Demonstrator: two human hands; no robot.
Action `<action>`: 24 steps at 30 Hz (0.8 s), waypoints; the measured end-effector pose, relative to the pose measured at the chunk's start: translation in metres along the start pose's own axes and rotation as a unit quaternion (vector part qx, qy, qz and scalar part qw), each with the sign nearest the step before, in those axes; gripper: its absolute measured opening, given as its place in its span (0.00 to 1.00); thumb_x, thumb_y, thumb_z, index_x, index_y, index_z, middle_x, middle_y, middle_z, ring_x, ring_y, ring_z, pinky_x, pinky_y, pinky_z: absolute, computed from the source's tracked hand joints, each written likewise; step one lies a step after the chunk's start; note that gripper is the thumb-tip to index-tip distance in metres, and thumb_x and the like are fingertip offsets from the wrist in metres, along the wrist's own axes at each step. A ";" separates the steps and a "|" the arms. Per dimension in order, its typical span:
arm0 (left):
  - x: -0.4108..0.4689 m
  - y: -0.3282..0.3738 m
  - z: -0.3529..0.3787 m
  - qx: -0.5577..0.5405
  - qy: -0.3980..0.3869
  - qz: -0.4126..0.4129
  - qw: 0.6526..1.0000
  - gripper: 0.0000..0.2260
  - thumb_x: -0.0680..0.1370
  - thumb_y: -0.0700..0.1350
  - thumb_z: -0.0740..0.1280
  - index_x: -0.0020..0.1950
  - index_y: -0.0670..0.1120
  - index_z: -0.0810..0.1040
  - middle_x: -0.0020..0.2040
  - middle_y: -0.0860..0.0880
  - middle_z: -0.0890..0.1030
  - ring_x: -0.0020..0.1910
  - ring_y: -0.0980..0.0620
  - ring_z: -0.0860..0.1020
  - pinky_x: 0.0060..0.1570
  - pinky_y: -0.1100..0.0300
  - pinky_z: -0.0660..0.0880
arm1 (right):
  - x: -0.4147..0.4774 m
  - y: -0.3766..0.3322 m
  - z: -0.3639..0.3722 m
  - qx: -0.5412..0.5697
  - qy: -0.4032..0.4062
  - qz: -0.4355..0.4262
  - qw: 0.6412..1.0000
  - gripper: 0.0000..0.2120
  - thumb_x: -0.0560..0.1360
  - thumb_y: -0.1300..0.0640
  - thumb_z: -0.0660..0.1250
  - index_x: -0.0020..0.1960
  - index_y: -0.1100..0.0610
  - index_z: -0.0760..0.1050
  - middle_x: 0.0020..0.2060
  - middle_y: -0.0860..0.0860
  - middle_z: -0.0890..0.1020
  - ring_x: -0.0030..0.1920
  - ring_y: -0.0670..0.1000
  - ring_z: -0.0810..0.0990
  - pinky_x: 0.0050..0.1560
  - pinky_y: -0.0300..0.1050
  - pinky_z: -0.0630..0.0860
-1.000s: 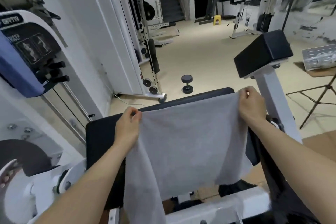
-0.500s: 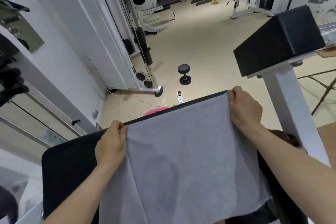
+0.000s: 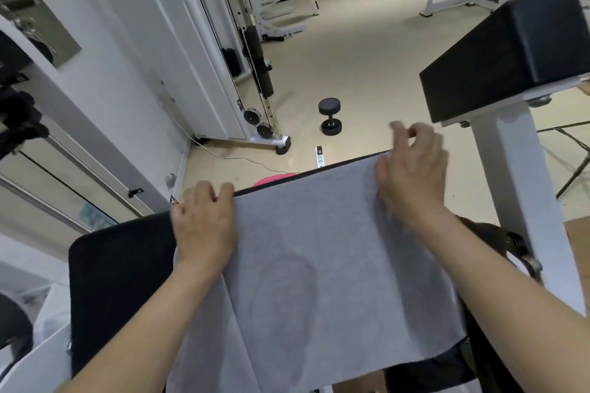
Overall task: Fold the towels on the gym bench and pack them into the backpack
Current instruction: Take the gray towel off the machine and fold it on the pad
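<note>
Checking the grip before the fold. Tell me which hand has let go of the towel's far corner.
The right hand: its fingers are lifted and blurred above the grey towel. The left hand lies on its corner, fingers over the edge.

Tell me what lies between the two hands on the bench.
In the head view, only the far edge of the grey towel spans the stretch between the left hand and right hand, lying flat on the black bench pad.

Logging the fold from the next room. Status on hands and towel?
Left hand resting on the gray towel's far left corner. Right hand blurred, fingers loose at the far right corner. Towel spread flat over the black bench pad. Nothing in the way.
</note>
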State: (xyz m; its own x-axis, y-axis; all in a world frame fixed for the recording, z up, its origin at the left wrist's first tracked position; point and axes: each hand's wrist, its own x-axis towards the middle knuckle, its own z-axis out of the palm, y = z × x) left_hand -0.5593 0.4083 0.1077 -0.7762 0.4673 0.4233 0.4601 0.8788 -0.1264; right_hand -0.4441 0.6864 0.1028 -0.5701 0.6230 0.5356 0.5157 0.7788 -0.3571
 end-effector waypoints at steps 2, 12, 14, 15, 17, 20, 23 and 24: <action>-0.004 0.021 -0.001 0.005 -0.020 0.084 0.996 0.16 0.63 0.33 0.71 0.48 0.42 0.76 0.42 0.42 0.73 0.38 0.41 0.73 0.28 0.55 0.63 | -0.031 -0.027 -0.005 0.030 -0.056 -0.070 0.996 0.22 0.71 0.58 0.66 0.64 0.60 0.72 0.56 0.63 0.74 0.51 0.65 0.74 0.41 0.53 0.73; -0.076 0.029 0.001 -0.141 -0.099 0.076 0.982 0.23 0.73 0.49 0.57 0.68 0.48 0.70 0.67 0.43 0.75 0.64 0.43 0.76 0.58 0.45 0.75 | -0.107 -0.035 0.039 -0.047 -0.156 -0.093 0.982 0.33 0.76 0.38 0.51 0.76 0.53 0.61 0.76 0.61 0.60 0.76 0.59 0.56 0.70 0.61 0.54; -0.094 0.001 -0.009 -0.214 -0.056 -0.014 0.975 0.18 0.77 0.47 0.59 0.67 0.48 0.72 0.68 0.45 0.73 0.65 0.45 0.73 0.61 0.49 0.74 | -0.107 -0.037 0.038 -0.050 -0.169 -0.088 0.980 0.33 0.76 0.38 0.50 0.76 0.52 0.61 0.76 0.60 0.60 0.76 0.59 0.56 0.70 0.60 0.54; -0.106 -0.015 -0.014 -0.237 -0.039 -0.069 0.968 0.16 0.79 0.45 0.60 0.67 0.49 0.72 0.67 0.48 0.72 0.65 0.48 0.71 0.61 0.53 0.72 | -0.106 -0.037 0.039 -0.053 -0.170 -0.085 0.980 0.32 0.76 0.38 0.50 0.76 0.52 0.60 0.76 0.60 0.60 0.76 0.59 0.55 0.70 0.60 0.53; -0.131 -0.047 -0.019 -0.283 -0.036 -0.182 0.941 0.14 0.80 0.44 0.62 0.66 0.51 0.73 0.63 0.54 0.72 0.61 0.52 0.71 0.58 0.59 0.70 | -0.105 -0.039 0.036 -0.064 -0.180 -0.076 0.979 0.33 0.76 0.37 0.48 0.76 0.51 0.58 0.76 0.60 0.58 0.76 0.58 0.53 0.70 0.60 0.52; -0.163 -0.079 -0.018 -0.307 -0.101 -0.306 0.895 0.15 0.81 0.46 0.62 0.67 0.52 0.73 0.58 0.54 0.74 0.52 0.57 0.75 0.48 0.66 0.69 | -0.101 -0.057 0.018 -0.044 -0.196 -0.031 0.979 0.31 0.75 0.41 0.53 0.76 0.50 0.57 0.77 0.58 0.54 0.76 0.55 0.49 0.68 0.60 0.53; -0.182 -0.081 -0.015 -0.343 -0.191 -0.347 0.852 0.15 0.78 0.52 0.67 0.63 0.54 0.72 0.44 0.53 0.79 0.41 0.58 0.77 0.37 0.65 0.69 | -0.110 -0.104 0.000 0.062 -0.163 -0.034 0.984 0.31 0.71 0.56 0.65 0.73 0.54 0.64 0.73 0.59 0.62 0.70 0.60 0.60 0.61 0.61 0.64; -0.183 -0.081 -0.015 -0.366 -0.203 -0.357 0.835 0.15 0.76 0.52 0.69 0.61 0.55 0.70 0.40 0.52 0.79 0.40 0.57 0.78 0.36 0.64 0.70 | -0.118 -0.125 -0.005 0.123 -0.155 -0.075 0.977 0.28 0.70 0.58 0.66 0.70 0.56 0.67 0.68 0.60 0.68 0.65 0.63 0.66 0.58 0.60 0.68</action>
State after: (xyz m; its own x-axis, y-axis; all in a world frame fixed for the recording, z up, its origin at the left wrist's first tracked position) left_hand -0.4482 0.2508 0.0540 -0.9792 -0.0268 -0.2011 -0.1580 0.7223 0.6732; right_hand -0.4383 0.5150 0.0881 -0.8141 0.4621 0.3517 0.2636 0.8337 -0.4852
